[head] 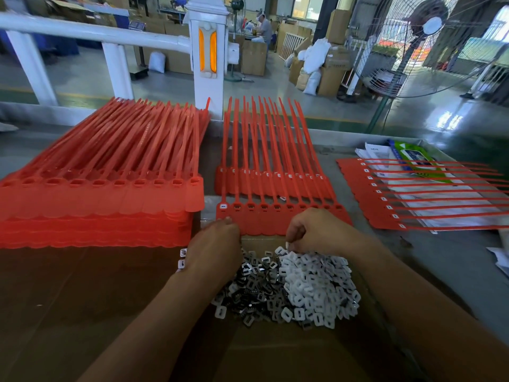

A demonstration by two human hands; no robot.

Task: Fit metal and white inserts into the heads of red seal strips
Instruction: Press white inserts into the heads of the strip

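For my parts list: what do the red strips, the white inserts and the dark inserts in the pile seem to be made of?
Red strips: probably moulded plastic, matt, slightly translucent at the flat heads. White inserts: likely plastic, matt, uniform white. Dark inserts: seemingly thin metal, since they glint and reflect light.

A factory floor: stacked cardboard boxes (334, 75), filled sacks (312, 81), and a big pedestal fan (429, 37).
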